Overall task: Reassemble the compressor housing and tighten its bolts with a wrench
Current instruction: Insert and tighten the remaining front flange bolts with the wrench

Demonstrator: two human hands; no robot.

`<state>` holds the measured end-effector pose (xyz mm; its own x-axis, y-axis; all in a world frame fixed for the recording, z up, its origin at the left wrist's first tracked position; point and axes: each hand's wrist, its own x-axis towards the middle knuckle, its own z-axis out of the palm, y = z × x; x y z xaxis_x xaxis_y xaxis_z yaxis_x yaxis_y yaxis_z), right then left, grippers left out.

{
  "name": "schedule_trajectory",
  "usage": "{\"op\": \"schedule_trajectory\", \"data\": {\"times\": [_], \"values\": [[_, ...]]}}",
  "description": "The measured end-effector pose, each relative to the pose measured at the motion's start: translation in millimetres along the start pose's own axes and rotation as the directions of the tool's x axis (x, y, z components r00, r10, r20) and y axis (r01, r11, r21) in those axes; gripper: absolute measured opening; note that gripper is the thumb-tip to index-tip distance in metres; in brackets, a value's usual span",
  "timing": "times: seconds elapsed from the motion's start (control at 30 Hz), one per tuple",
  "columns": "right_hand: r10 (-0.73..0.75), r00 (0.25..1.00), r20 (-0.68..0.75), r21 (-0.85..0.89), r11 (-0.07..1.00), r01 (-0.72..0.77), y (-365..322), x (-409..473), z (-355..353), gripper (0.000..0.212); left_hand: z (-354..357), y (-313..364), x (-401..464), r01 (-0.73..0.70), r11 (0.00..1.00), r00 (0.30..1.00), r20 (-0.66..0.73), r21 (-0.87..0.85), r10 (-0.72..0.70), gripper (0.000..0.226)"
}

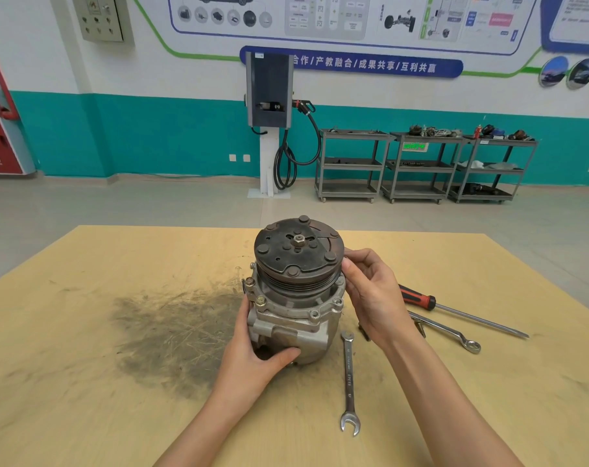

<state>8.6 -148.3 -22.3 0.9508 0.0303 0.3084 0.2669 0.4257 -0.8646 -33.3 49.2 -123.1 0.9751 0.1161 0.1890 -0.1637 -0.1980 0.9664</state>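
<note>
Left hand [259, 352] grips the compressor [295, 298]; right hand [370, 288] pinches its pulley [299, 254]. Housing looks seated. Next, likely the wrench [349, 382] at 5 o'clock.

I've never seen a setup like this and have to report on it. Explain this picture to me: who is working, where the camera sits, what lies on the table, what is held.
There is no robot here. A person works with bare hands, and the one picture comes from a camera worn on their head, looking forward and down. On the wooden table a car air-conditioning compressor stands upright, pulley on top. The left hand grips its lower body; the right hand holds the pulley's rim. To the right lie an open-ended wrench, a ring wrench and a red-handled screwdriver, all untouched. A dark grease smear marks the table.
</note>
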Motion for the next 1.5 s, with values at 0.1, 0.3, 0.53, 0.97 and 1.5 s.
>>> {"op": "schedule_trajectory", "data": {"times": [0.1,0.3,0.53,0.97,1.5], "values": [[-0.002,1.0,0.015,0.024,1.0,0.001,0,0,-1,0.023,0,-1,0,0.011,1.0,1.0,-0.004,-0.005,-0.011,0.123],[-0.012,0.997,0.071,0.014,1.0,0.011,-1,0,-3,0.017,1,1,-1,0.021,1.0,1.0,0.005,-0.008,-0.021,0.124],[-0.013,0.999,0.039,0.022,1.0,0.012,-2,0,-4,0.024,0,2,-2,0.011,1.0,1.0,0.0,0.018,-0.011,0.12],[-0.004,0.999,0.033,0.018,1.0,0.003,-3,0,-2,0.023,0,3,-2,0.002,0.999,1.0,-0.001,0.039,-0.002,0.119],[-0.005,0.999,0.049,-0.014,1.0,0.005,-3,-1,-1,0.012,0,8,-4,0.016,1.0,1.0,0.005,0.022,-0.016,0.118]]}}
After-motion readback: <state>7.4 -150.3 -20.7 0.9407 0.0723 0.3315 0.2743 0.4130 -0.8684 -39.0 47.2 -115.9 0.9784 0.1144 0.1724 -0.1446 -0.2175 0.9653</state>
